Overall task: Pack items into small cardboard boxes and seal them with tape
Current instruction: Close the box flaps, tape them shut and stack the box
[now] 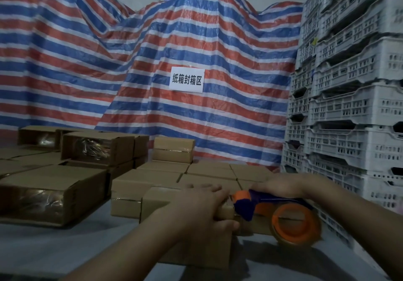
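- The small cardboard box (157, 202) sits on the grey tabletop (65, 248), right in front of the person, touching the row of closed boxes (209, 171) behind it.
- The left hand (202, 206) lies over the top of the box, fingers spread across it and thumb curled down its near edge, gripping it.
- The right hand (281, 186) wraps round the handle of an orange and blue tape dispenser (281, 213), held against the right end of the box.
- More taped boxes (96, 150) are stacked on the left.
- A striped tarpaulin (196, 40) with a white paper sign (187, 79) hangs behind.
- White plastic crates (353, 84) tower at the right.
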